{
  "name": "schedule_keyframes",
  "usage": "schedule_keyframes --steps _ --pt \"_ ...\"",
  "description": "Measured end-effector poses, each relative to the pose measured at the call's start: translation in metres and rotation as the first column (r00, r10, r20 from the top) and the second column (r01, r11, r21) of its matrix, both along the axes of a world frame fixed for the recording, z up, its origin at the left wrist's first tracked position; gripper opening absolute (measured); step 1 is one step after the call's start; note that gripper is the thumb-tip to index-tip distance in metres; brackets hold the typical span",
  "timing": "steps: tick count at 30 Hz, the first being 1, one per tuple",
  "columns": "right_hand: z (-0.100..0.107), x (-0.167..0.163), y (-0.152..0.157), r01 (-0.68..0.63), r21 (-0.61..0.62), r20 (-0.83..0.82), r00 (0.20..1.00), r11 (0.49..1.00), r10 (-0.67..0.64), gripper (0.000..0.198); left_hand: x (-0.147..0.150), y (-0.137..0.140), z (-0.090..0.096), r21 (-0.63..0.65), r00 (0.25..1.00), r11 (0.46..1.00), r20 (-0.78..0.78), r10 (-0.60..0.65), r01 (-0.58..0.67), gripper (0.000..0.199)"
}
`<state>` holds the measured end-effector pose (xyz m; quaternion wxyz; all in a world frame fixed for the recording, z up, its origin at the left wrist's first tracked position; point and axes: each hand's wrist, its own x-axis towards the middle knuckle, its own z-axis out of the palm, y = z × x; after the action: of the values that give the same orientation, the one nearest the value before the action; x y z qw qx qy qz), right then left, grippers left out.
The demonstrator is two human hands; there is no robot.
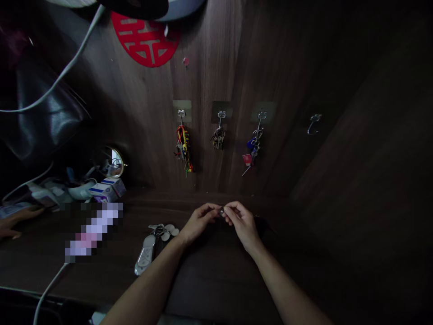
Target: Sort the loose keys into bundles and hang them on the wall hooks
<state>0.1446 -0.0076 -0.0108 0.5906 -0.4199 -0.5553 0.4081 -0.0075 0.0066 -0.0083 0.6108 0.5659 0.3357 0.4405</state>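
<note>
Both hands [219,219] pinch one small, dark, roundish object [222,211] between fingertips

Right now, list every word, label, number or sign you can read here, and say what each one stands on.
"囍": red paper cutout stuck on the wooden wall, partly cut off at the top.
Small boxes on the shelf: blue printing, too small to read.
Red tag on the hanging keys: too small to read.
Small object pinched between left hand and right hand: nothing legible.
</note>
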Motion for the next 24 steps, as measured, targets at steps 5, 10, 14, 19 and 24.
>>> schedule_keyframes --steps 5,10,14,19,24 --pt "-0.0011 -0.0009 0.0008 -0.033 -0.05 -0.048 0.998 0.998 0.03 0.023 0.0015 -0.0017 0.002 0.105 0.998 0.993 0.043 0.04 -0.045 0.028" --pt "-0.0015 -0.0023 -0.0001 -0.069 -0.054 -0.02 0.997 0.996 0.068 0.022 0.001 -0.0025 0.0056 0.124 0.993 0.986 -0.007 0.116 -0.115 0.025" --pt "0.0006 -0.0034 -0.0012 -0.069 -0.038 0.008 0.998 0.997 0.069 0.023 -0.0008 -0.0006 0.0054 0.112 0.995 0.989 -0.031 0.096 -0.092 0.028" --pt "0.002 -0.0026 -0.0017 -0.032 -0.015 0.028 0.999 0.999 0.032 0.024 -0.0012 0.0016 0.0019 0.093 0.996 0.992 -0.033 0.087 -0.083 0.03" --pt "0.0018 -0.0016 -0.0026 -0.003 0.024 0.098 0.995 1.0 0.001 0.022 0.0007 0.0003 0.0026 0.093 0.999 0.995 -0.009 0.039 -0.038 0.031"
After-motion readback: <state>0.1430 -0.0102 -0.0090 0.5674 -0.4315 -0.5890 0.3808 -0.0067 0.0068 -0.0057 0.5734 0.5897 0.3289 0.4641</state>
